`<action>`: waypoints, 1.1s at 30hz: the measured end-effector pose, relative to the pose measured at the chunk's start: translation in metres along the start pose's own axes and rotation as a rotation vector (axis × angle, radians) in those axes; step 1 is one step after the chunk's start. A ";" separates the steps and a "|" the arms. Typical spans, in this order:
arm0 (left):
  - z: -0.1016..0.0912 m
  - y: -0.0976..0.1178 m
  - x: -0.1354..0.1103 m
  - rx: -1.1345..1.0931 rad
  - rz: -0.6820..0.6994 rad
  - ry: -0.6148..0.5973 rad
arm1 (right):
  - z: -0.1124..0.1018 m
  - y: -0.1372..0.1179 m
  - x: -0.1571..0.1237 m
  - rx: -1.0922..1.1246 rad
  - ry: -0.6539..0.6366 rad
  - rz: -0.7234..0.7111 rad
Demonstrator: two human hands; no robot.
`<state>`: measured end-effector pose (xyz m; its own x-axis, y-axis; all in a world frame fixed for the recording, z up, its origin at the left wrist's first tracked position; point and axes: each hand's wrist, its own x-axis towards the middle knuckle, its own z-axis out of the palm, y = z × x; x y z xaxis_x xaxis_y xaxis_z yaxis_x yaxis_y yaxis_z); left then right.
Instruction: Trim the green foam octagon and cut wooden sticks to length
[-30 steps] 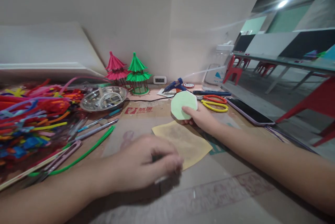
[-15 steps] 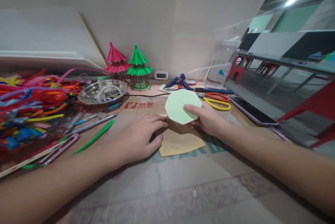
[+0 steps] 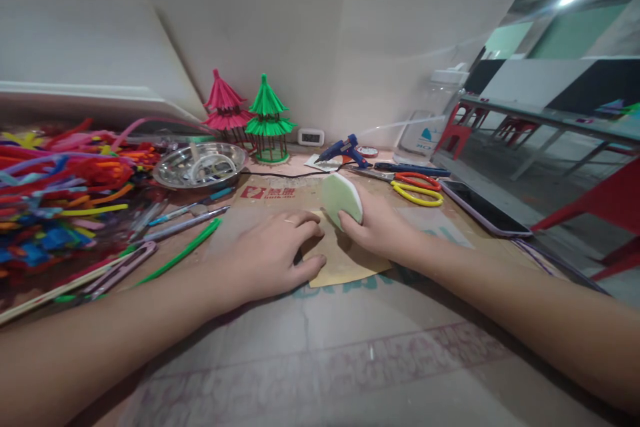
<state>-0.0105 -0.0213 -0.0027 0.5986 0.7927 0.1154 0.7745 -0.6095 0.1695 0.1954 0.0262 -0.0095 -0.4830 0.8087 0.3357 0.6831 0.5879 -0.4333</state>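
Observation:
My right hand grips a pale green, many-sided foam board disc by its right side, thumb on the near face. Its white edge shows, as the disc is tilted. Under it lies a tan sheet, which looks like sandpaper, on the cardboard-covered table. My left hand rests flat at the sheet's left edge, thumb and fingers apart, holding nothing. Just left of that hand is a green pipe cleaner.
Behind stand a pink pagoda and a green pagoda, beside a small clock. Colourful pipe cleaners and a metal dish are left. A glue gun, yellow-and-red scissors, phone and bottle are right.
My right hand has turned the disc from facing me to a steep tilt that shows its white edge. My left hand stays beside the tan sheet. The view has shifted slightly.

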 end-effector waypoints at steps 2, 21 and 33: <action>0.000 0.000 0.000 0.008 -0.001 0.007 | -0.007 -0.004 -0.005 -0.013 -0.033 0.004; 0.005 -0.003 -0.001 -0.037 0.000 0.050 | -0.002 0.001 -0.001 0.107 -0.062 0.079; 0.002 -0.002 -0.002 -0.029 0.021 0.053 | -0.033 -0.012 -0.032 0.125 -0.087 0.064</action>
<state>-0.0122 -0.0218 -0.0056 0.6021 0.7799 0.1712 0.7552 -0.6258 0.1951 0.2209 -0.0073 0.0122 -0.4906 0.8398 0.2325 0.6432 0.5290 -0.5536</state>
